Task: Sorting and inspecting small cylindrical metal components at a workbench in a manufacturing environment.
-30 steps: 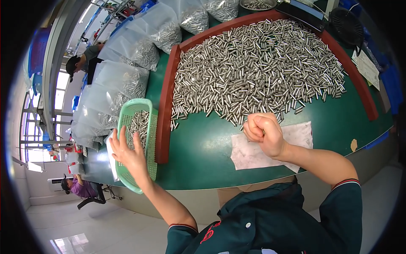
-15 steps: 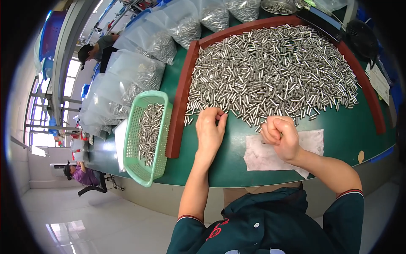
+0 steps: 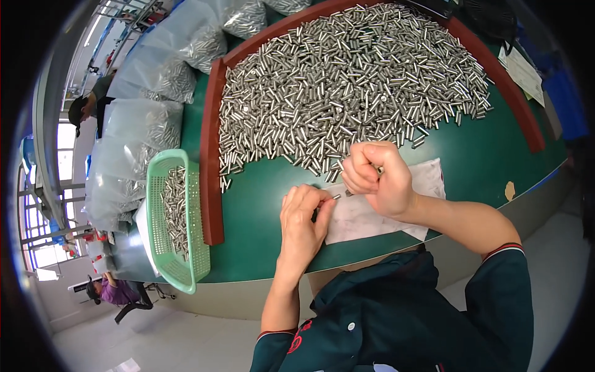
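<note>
My left hand (image 3: 302,217) is closed in a pinch at the left edge of a stained white cloth (image 3: 365,220). From its fingertips a small shiny metal pin (image 3: 336,197) sticks out toward the right. My right hand (image 3: 381,178) is curled into a loose fist over the cloth's far edge, close to the pin; what its fingers hold is hidden. Just beyond both hands spreads a large heap of short cylindrical metal pins (image 3: 347,87), lying every way on the green table (image 3: 254,211).
Dark red bars (image 3: 211,155) border the heap. On the left stands a green plastic basket (image 3: 199,248) with more pins. Clear bags of pins (image 3: 145,133) line the far left, and papers (image 3: 522,74) lie at the right. Two other people are farther off to the left.
My left hand has drawn back from the heap's edge to the cloth, and a pin now shows at its fingertips. Both hands are closer together. The whole view has shifted.
</note>
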Demonstrator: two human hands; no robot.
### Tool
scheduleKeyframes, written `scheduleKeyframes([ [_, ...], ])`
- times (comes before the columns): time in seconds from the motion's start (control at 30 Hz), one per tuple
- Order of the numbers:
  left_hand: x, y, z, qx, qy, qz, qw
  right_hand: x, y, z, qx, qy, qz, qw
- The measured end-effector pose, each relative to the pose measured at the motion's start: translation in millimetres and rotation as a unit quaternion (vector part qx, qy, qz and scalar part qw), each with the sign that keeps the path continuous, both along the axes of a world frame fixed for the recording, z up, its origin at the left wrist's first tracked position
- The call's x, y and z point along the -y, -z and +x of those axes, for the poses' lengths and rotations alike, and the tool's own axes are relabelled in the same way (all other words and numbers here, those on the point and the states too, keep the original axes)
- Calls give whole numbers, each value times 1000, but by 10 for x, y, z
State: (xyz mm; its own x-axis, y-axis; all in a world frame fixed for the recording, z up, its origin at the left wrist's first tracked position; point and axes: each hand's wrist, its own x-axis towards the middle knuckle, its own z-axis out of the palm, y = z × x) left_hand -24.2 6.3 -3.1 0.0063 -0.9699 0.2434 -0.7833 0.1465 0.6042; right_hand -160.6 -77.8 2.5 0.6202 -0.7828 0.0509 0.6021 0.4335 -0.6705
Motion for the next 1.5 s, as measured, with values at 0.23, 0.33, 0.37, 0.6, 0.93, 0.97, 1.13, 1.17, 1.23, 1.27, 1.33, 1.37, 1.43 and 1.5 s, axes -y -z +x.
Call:
scheduleKeyframes([
  [0.23, -7, 40, -20, -9, -12, 19, 1000, -6, 99, 24, 13, 4, -5, 1000],
  [0.33, -17, 43, -12, -10, -14, 18, 1000, -20, 101, 38, 12, -4, -7, 1000],
  [0.37, -19, 45, -10, -12, -14, 17, 1000, -20, 101, 37, 9, -10, -7, 1000],
  [0.6, -21, 44, -7, -8, -14, 15, 1000, -19, 102, 40, 2, -13, -14, 1000],
  [0.93, 0, 33, -25, 5, -7, -5, 1000, -84, 67, 56, -17, 1, -63, 998],
  [0.97, 3, 37, -31, 7, -6, -12, 1000, -100, 66, 50, -32, 3, -77, 997],
  [1.13, 6, 21, -19, 15, 0, -17, 1000, -151, 32, 82, -63, 17, -120, 991],
  [1.17, -1, 15, -22, 19, -1, -15, 1000, -161, 25, 89, -69, 26, -135, 988],
  [1.23, -4, -5, -18, 20, -6, -10, 1000, -178, 11, 93, -70, 34, -152, 985],
  [1.27, -4, -10, -22, 19, -9, -3, 1000, -179, 12, 90, -70, 35, -158, 984],
  [1.33, -13, 0, -40, 10, -10, -3, 1000, -180, 25, 93, -69, 46, -180, 980],
  [1.37, -14, 4, -41, -1, -9, -1, 1000, -181, 45, 100, -69, 53, -187, 979],
  [1.43, -18, 28, -61, 0, -9, -6, 1000, -153, 82, 98, -54, 37, -142, 988],
  [1.5, -23, 40, -59, -1, -10, -14, 1000, -145, 91, 101, -56, 36, -133, 989],
])
